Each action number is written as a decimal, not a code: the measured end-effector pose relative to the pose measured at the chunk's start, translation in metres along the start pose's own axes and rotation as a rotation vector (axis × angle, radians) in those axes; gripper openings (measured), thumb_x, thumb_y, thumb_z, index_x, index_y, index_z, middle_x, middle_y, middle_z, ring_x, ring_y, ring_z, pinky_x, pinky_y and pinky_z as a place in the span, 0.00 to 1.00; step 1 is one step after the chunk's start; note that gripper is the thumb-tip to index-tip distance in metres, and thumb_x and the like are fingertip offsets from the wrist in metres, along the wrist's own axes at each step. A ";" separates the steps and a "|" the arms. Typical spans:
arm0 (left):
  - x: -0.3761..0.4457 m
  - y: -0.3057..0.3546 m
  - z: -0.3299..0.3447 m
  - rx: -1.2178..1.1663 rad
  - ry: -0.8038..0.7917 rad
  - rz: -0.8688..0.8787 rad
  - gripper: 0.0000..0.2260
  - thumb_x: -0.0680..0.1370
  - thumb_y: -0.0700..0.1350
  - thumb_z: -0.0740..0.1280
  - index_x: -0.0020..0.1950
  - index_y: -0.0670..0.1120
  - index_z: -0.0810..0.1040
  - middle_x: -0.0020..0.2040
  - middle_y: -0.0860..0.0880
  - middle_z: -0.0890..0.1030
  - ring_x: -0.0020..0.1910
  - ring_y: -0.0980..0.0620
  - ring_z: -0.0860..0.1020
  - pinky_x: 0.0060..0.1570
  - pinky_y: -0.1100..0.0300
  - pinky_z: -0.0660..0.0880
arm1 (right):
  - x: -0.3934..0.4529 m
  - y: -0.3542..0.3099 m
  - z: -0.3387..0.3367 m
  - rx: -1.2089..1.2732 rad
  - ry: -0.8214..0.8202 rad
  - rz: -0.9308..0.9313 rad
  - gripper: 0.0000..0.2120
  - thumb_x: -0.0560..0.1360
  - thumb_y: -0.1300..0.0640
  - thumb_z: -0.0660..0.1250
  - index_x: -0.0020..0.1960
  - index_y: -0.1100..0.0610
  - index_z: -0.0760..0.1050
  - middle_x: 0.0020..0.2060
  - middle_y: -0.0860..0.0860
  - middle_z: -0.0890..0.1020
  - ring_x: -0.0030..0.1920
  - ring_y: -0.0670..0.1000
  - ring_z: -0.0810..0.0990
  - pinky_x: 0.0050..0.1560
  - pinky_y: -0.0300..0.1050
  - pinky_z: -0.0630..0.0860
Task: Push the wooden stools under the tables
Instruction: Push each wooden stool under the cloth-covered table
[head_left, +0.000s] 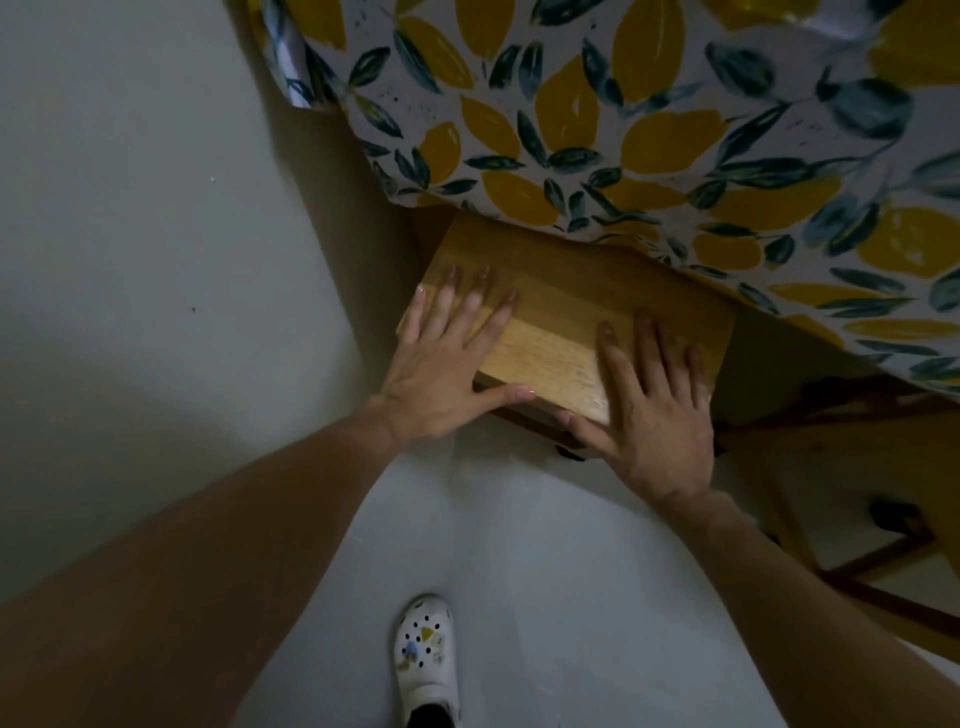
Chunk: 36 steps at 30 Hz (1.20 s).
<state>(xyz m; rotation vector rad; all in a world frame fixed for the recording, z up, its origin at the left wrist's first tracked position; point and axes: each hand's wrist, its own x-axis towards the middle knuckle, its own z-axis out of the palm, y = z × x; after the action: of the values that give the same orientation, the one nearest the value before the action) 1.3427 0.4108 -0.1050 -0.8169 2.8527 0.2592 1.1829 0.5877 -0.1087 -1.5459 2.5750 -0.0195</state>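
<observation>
Left hand (441, 358): fingers (480, 306) spread and flat on the near-left part of the wooden stool (566, 317) seat; thumb lies along the seat's near edge; nothing pinched
Right hand (652, 410): fingers spread and flat on the near-right part of the same seat; thumb hooked over the near corner; nothing pinched
Both forearms: bare, reaching in from the near side
Wooden stool: pale rectangular seat, grain visible; its far edge lies beneath the hanging cloth, its near part stands out over the floor; dark frame just visible under the near edge
Desk (841, 431): wooden frame and rails visible at right below the cloth; top itself hidden
Tablecloth (649, 119): white with yellow lemons and dark green leaves, draped over the desk, its hem overlapping the stool's far edge
Wall (130, 208): plain, pale, at left
Floor (545, 571): light grey, smooth
Shoe (427, 657): white perforated clog with small charms, near centre, on the floor
</observation>
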 end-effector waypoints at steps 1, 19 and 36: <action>0.000 0.001 0.000 -0.001 -0.002 -0.002 0.42 0.70 0.76 0.46 0.76 0.55 0.37 0.78 0.47 0.35 0.75 0.43 0.32 0.72 0.41 0.34 | 0.000 0.001 -0.001 0.001 -0.002 -0.004 0.44 0.71 0.24 0.49 0.79 0.49 0.51 0.78 0.59 0.55 0.78 0.59 0.52 0.76 0.60 0.48; -0.011 0.139 -0.024 -0.043 -0.009 0.172 0.38 0.76 0.67 0.41 0.77 0.42 0.42 0.78 0.44 0.42 0.76 0.48 0.37 0.74 0.53 0.36 | -0.112 0.092 -0.027 0.316 0.164 0.272 0.43 0.73 0.30 0.57 0.78 0.56 0.54 0.78 0.54 0.56 0.79 0.51 0.47 0.77 0.53 0.40; 0.045 0.475 0.051 -0.006 0.017 0.456 0.33 0.77 0.66 0.45 0.77 0.50 0.43 0.78 0.46 0.42 0.77 0.48 0.39 0.74 0.46 0.39 | -0.263 0.355 -0.003 0.216 0.267 0.423 0.42 0.72 0.37 0.67 0.75 0.61 0.59 0.76 0.60 0.61 0.77 0.57 0.55 0.77 0.57 0.50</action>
<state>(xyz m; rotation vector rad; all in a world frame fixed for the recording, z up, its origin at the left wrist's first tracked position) 1.0558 0.7955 -0.1065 -0.1569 3.0191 0.3145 0.9932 0.9864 -0.1057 -0.9609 2.9333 -0.4708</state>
